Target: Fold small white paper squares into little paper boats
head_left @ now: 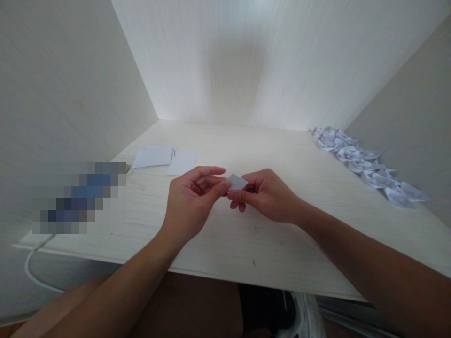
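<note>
A small piece of folded white paper (236, 182) is held between my two hands, a little above the middle of the table. My left hand (195, 197) pinches its left side with the thumb on top. On the other side, the thumb and fingers of my right hand (266, 195) grip its lower right edge. The paper shows a pointed, diamond-like outline; its underside is hidden by my fingers. Flat sheets of white paper (155, 156) lie beyond my left hand.
Along the right side of the table (218, 244) runs a long heap of folded white paper pieces (359, 159). A blurred-out blue and dark object (84, 197) lies at the left, with a white cable (30, 270) hanging off the edge. Pale walls enclose the back and sides.
</note>
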The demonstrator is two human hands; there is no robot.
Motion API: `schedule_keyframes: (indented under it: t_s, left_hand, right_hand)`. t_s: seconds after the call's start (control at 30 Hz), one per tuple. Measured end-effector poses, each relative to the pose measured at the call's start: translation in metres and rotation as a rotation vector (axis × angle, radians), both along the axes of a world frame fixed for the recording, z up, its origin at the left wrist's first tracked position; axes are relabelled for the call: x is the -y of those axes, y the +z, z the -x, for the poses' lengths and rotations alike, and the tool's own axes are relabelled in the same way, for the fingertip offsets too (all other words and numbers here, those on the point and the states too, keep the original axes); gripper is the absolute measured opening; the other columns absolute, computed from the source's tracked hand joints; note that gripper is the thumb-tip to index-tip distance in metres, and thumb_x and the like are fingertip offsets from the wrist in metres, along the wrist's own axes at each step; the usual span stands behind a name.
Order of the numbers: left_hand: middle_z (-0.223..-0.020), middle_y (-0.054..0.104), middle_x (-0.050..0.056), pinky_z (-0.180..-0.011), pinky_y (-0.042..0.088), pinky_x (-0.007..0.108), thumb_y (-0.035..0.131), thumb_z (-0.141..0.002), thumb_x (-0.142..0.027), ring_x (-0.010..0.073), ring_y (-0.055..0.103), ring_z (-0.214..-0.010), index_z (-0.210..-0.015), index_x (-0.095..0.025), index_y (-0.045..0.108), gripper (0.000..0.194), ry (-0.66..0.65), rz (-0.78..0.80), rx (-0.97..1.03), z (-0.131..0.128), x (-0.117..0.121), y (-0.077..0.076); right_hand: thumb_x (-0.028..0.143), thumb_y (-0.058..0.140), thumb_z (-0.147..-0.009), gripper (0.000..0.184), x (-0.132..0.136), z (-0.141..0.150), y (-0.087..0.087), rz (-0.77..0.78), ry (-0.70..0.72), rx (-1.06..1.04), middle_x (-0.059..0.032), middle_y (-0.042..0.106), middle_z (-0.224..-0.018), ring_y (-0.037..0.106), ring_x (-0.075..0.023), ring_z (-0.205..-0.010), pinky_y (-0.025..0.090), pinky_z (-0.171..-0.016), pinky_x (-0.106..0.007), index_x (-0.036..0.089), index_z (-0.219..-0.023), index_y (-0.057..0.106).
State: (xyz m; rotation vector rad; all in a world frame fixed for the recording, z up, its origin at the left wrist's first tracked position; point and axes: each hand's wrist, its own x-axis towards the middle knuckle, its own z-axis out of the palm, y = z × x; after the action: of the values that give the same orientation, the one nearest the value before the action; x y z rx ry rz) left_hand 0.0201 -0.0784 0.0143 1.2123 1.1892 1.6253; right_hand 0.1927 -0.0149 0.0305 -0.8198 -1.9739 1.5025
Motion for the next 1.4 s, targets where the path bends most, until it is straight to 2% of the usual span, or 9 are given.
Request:
schedule_keyframes:
  t_s: [0.13,0.33,0.57,0.87,0.93,1.03,1.2,1.3,1.4]
  left_hand:
    - [-0.072,0.077,0.000,-0.061,0.058,0.022,0.086,-0.073,-0.017,0.0136,0.073,-0.064,-0.096,-0.016,0.076,0.025,-0.007,-0.019,-0.076,0.001,-0.001,0.000]
    - [-0.068,0.074,-0.002,-0.059,0.056,0.020,0.084,-0.075,-0.017,0.0115,0.071,-0.061,-0.097,-0.017,0.075,0.024,0.029,-0.043,-0.095,0.003,-0.001,-0.002]
    - [-0.075,0.077,0.000,-0.065,0.059,0.023,0.087,-0.071,-0.018,0.0136,0.073,-0.067,-0.094,-0.016,0.075,0.026,-0.148,0.063,0.003,0.008,-0.005,-0.004]
    - [-0.062,0.070,-0.004,-0.055,0.051,0.018,0.084,-0.070,-0.011,0.0101,0.067,-0.058,-0.095,-0.015,0.073,0.028,-0.129,0.127,-0.115,0.008,-0.003,-0.001]
    - [-0.064,0.071,-0.004,-0.057,0.053,0.019,0.085,-0.070,-0.011,0.0105,0.068,-0.058,-0.097,-0.016,0.073,0.030,-0.148,0.125,-0.067,0.009,-0.004,-0.003]
    - [-0.072,0.074,-0.003,-0.064,0.057,0.021,0.085,-0.073,-0.014,0.0112,0.071,-0.064,-0.098,-0.017,0.073,0.029,-0.157,0.097,0.043,0.010,-0.006,-0.008]
    - [-0.075,0.071,-0.004,-0.069,0.060,0.023,0.085,-0.076,-0.018,0.0113,0.072,-0.067,-0.100,-0.018,0.071,0.028,-0.166,0.072,0.133,0.012,-0.008,-0.013]
    - [-0.075,0.065,-0.005,-0.067,0.060,0.025,0.083,-0.077,-0.019,0.0115,0.070,-0.066,-0.107,-0.018,0.069,0.033,-0.175,0.106,0.037,0.011,-0.005,-0.011]
    - [-0.093,0.067,-0.001,-0.067,0.061,0.026,0.081,-0.076,-0.017,0.0131,0.070,-0.074,-0.135,-0.024,0.060,0.063,-0.175,0.092,-0.221,0.014,-0.001,-0.008]
  right_hand:
    - [0.041,0.087,-0.076,0.029,-0.001,-0.001,0.001,-0.039,0.002,0.003,-0.0012,0.072,-0.062,0.063,-0.0094,-0.055,0.048,-0.053,-0.020,0.015,-0.072,0.077]
    - [0.053,0.076,-0.086,0.038,-0.006,-0.003,-0.005,-0.045,0.034,-0.076,-0.0047,0.078,-0.077,0.065,-0.0093,-0.057,0.050,-0.056,-0.022,0.015,-0.081,0.080]
    - [0.055,0.070,-0.091,0.044,-0.010,-0.005,-0.006,-0.179,-0.009,0.000,-0.0044,0.075,-0.067,0.064,-0.0109,-0.059,0.049,-0.061,-0.024,0.015,-0.075,0.079]
    - [0.051,0.074,-0.089,0.040,-0.006,-0.006,-0.003,-0.334,-0.049,0.084,0.0004,0.066,-0.057,0.048,-0.0067,-0.050,0.033,-0.049,-0.022,0.015,-0.071,0.077]
    - [0.051,0.074,-0.088,0.042,-0.007,-0.006,-0.001,-0.293,-0.050,0.061,0.0006,0.065,-0.056,0.046,-0.0064,-0.050,0.031,-0.049,-0.023,0.015,-0.067,0.075]
    - [0.051,0.077,-0.085,0.039,-0.011,-0.006,-0.003,-0.126,-0.023,-0.008,0.0006,0.066,-0.058,0.046,-0.0067,-0.050,0.033,-0.049,-0.023,0.015,-0.072,0.075]
    - [0.048,0.082,-0.081,0.034,-0.015,-0.004,-0.011,0.056,0.006,-0.063,-0.0022,0.073,-0.069,0.056,-0.0086,-0.058,0.042,-0.055,-0.023,0.015,-0.076,0.074]
    - [0.046,0.082,-0.081,0.032,-0.017,-0.004,-0.013,0.080,-0.015,-0.082,-0.0018,0.073,-0.071,0.059,-0.0090,-0.061,0.045,-0.059,-0.023,0.016,-0.077,0.074]
    - [0.041,0.084,-0.078,0.028,-0.017,-0.004,-0.014,0.099,-0.030,-0.060,0.0008,0.070,-0.067,0.058,-0.0086,-0.059,0.045,-0.058,-0.023,0.016,-0.079,0.073]
